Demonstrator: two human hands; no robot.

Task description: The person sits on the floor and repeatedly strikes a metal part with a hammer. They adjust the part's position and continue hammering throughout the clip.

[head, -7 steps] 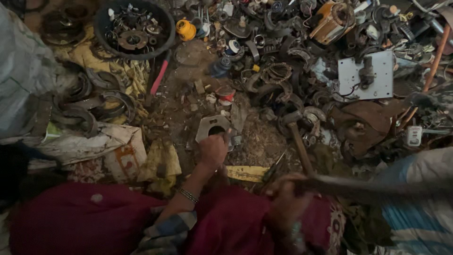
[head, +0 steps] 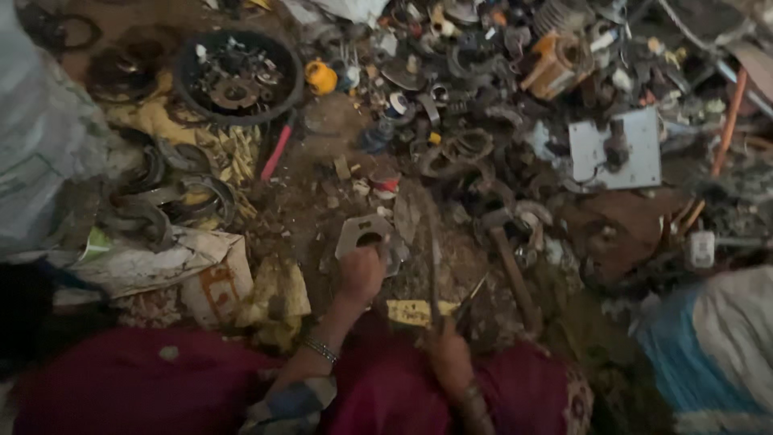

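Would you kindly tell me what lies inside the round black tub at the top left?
The round black tub holds a rusty toothed metal disc and small dark scrap pieces. Whatever lies beneath them, and the tub's floor, is covered.

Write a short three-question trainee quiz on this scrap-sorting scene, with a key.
1. True or false: the left hand rests on the flat grey metal plate with a cut-out.
2. What does the right hand grip? A) thin dark metal rod B) yellow cup C) red stick
3. Which round container holds small parts at the top left?

Key:
1. True.
2. A.
3. The black round tub.
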